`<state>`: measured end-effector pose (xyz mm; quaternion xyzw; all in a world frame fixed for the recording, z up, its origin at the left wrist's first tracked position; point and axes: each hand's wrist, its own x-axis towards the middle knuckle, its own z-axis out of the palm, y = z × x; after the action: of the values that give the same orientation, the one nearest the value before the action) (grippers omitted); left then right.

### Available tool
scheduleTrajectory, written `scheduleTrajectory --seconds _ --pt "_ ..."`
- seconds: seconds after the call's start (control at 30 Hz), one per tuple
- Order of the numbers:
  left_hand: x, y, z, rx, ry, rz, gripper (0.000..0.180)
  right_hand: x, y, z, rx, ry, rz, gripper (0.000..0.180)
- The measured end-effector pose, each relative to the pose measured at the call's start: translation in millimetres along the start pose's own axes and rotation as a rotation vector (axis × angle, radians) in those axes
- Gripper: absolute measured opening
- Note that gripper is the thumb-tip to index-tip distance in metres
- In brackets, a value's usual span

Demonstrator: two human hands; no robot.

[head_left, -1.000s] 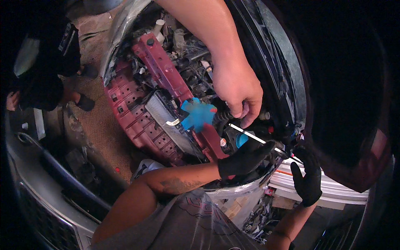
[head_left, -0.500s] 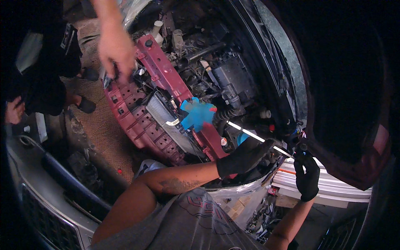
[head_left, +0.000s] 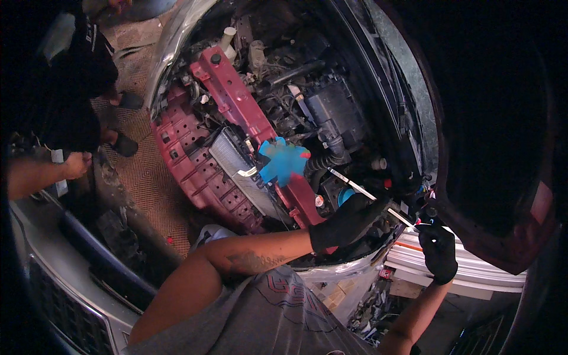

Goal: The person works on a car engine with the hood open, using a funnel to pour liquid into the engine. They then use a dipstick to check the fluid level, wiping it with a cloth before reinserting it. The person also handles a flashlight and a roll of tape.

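My left hand [head_left: 352, 222], in a black glove, reaches over the front corner of an open engine bay. Its fingers cross the middle of a slim white rod [head_left: 353, 184] and appear closed around it, though the fingertips are partly hidden. At the rod's lower right end, my right hand [head_left: 439, 254], also black-gloved, pinches it between thumb and fingers. The rod slants up and left over the engine bay. Below the rod, beside my left hand, shows a round blue part [head_left: 345, 195]. A blue lobed thing [head_left: 285, 163] lies across the dark-red crossbar [head_left: 239, 97].
A radiator-like finned panel [head_left: 239, 168] and a dark-red perforated panel [head_left: 192, 163] lie left of the crossbar. The raised hood [head_left: 503, 236] hangs at right above white stacked panels [head_left: 473, 260]. Another person's hand [head_left: 77, 165] is at far left, near a silver car [head_left: 71, 269].
The other person's hand above the dark-red panel has withdrawn from there. The white rod and my right hand have shifted slightly downward and right; my left hand has barely moved.
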<state>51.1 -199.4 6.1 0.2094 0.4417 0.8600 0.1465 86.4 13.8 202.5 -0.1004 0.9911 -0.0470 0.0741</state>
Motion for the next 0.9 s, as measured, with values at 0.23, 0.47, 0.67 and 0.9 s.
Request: scheduleTrajectory --seconds 0.23,0.47,0.67,0.9 --pt "2 -31 11 -0.145 0.093 0.256 0.037 4 3 -3 0.104 -0.022 0.06 0.017" --pt "3 -50 15 0.011 0.112 0.233 0.024 -2 26 4 0.097 -0.004 -0.066 0.018" --pt "10 -47 25 -0.304 0.191 0.234 0.036 0 11 5 0.037 0.047 -0.015 0.013" --pt "13 -76 25 -0.232 0.204 0.175 0.034 18 -59 13 -0.292 0.145 -0.271 0.037"
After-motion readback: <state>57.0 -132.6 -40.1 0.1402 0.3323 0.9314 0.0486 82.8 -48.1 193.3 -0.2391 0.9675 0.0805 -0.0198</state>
